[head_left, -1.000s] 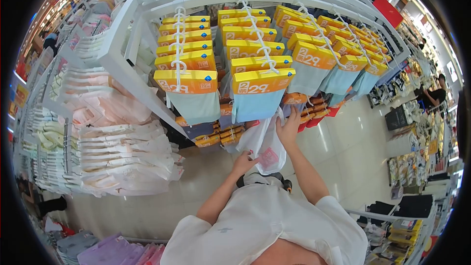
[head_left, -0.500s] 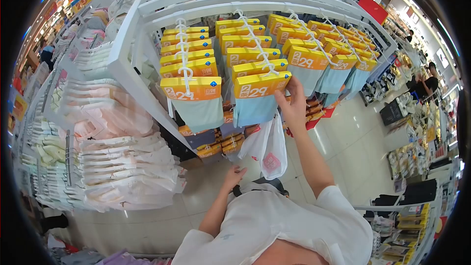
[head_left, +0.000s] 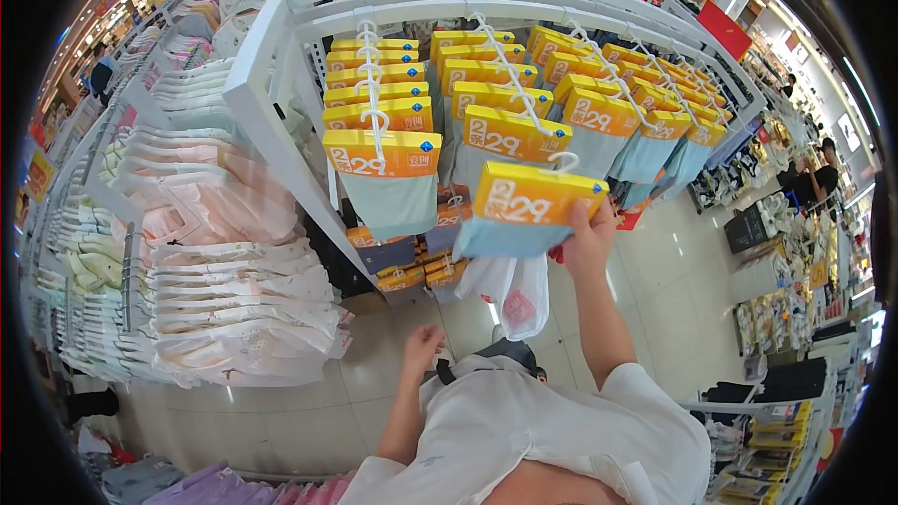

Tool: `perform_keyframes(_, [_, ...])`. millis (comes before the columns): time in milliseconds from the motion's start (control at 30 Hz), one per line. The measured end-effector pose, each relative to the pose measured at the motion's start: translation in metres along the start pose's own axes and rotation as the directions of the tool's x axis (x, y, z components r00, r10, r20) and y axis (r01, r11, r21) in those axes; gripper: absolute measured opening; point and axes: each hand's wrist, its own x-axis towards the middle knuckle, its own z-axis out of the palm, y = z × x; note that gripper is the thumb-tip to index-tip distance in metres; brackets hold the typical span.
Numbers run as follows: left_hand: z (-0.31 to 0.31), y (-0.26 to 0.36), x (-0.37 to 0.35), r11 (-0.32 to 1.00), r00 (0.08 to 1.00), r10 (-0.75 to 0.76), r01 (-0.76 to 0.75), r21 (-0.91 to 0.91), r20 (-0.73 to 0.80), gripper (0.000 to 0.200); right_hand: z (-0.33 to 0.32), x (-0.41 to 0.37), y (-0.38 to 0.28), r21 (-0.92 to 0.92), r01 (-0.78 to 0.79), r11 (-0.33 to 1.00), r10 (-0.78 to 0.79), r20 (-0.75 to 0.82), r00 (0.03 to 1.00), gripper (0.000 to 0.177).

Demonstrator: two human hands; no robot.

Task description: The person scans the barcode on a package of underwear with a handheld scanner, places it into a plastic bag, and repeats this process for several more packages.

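Observation:
My right hand (head_left: 589, 234) pinches the right edge of a light blue garment pack (head_left: 510, 236), by its yellow-orange "29" card header. A small white hook tops the pack, which hangs free in front of the rack's pegs. Just behind it, another garment pack (head_left: 514, 136) hangs at the front of its peg. My left hand (head_left: 426, 344) is low beside my waist, fingers curled, with nothing visible in it. A white plastic bag (head_left: 520, 295) hangs below the held pack; its handles are partly hidden.
The white rack frame (head_left: 253, 93) carries several rows of similar packs on pegs. To the left, pale baby clothes (head_left: 238, 309) hang on rails. Tiled floor (head_left: 655, 271) lies to the right. A person in black (head_left: 823, 173) is farther right, near shelves of goods.
My right hand has taken the front pack off its peg and drawn it toward me and slightly right. My left hand's fingers have curled in and the hand has moved slightly left.

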Motion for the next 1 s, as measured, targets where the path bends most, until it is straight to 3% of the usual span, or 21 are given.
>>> perform_keyframes(33, [0.002, 0.013, -0.004, 1.000, 1.000, 0.017, -0.016, -0.026, 0.012, 0.031, -0.006, -0.004, -0.004, -0.007, 0.020, 1.000, -0.020, 0.026, 0.999, 0.035])
perform_keyframes(167, [0.014, 0.071, -0.016, 0.964, 0.985, 0.144, -0.118, -0.239, 0.096, 0.028, -0.029, -0.033, -0.008, 0.001, -0.213, 0.977, 0.202, 0.320, 0.926, 0.039])
perform_keyframes(267, [0.030, 0.130, -0.038, 0.906, 0.962, 0.221, -0.141, -0.399, 0.162, 0.032, -0.005, -0.059, 0.003, -0.050, -0.417, 0.908, 0.400, 0.401, 0.824, 0.035])
perform_keyframes(367, [0.034, 0.133, -0.040, 0.851, 0.850, 0.293, -0.022, -0.525, 0.438, 0.041, 0.017, -0.085, 0.027, -0.046, -0.585, 0.810, 0.563, 0.342, 0.753, 0.032])
perform_keyframes(467, [0.050, 0.137, -0.044, 0.783, 0.866, 0.205, 0.134, -0.607, 0.456, 0.042, 0.021, -0.099, 0.049, -0.192, -0.463, 0.866, 0.501, 0.313, 0.807, 0.030])
perform_keyframes(567, [0.062, 0.138, -0.048, 0.725, 0.886, 0.130, 0.221, -0.653, 0.444, 0.043, 0.025, -0.104, 0.059, -0.375, -0.434, 0.819, 0.531, 0.209, 0.821, 0.033])
perform_keyframes(633, [0.067, 0.140, -0.050, 0.702, 0.898, 0.079, 0.258, -0.663, 0.433, 0.044, 0.023, -0.112, 0.072, -0.510, -0.324, 0.797, 0.463, 0.170, 0.870, 0.033])
perform_keyframes(667, [0.067, 0.141, -0.050, 0.695, 0.904, 0.050, 0.274, -0.664, 0.426, 0.045, 0.024, -0.115, 0.077, -0.571, -0.267, 0.776, 0.423, 0.157, 0.892, 0.033])
perform_keyframes(767, [0.069, 0.141, -0.049, 0.659, 0.911, -0.005, 0.314, -0.683, 0.413, 0.046, 0.037, -0.121, 0.076, -0.767, 0.091, 0.636, 0.063, 0.169, 0.984, 0.033])
perform_keyframes(867, [0.063, 0.130, -0.048, 0.547, 0.903, 0.030, 0.344, -0.763, 0.429, 0.045, 0.042, -0.121, 0.069, -0.785, 0.164, 0.597, -0.011, 0.197, 0.980, 0.033])
perform_keyframes(900, [0.069, 0.120, -0.036, 0.612, 0.975, -0.086, 0.215, -0.761, 0.206, 0.044, 0.037, -0.115, 0.065, -0.796, 0.351, 0.493, -0.064, 0.369, 0.927, 0.031])
perform_keyframes(933, [0.067, 0.121, -0.034, 0.626, 0.992, -0.050, 0.120, -0.771, 0.114, 0.043, 0.035, -0.114, 0.063, -0.744, 0.119, 0.657, 0.114, 0.254, 0.961, 0.031])
perform_keyframes(1000, [0.060, 0.125, -0.034, 0.649, 0.996, 0.025, -0.077, -0.757, -0.080, 0.040, 0.032, -0.117, 0.066, -0.501, -0.395, 0.770, 0.504, 0.097, 0.858, 0.031])
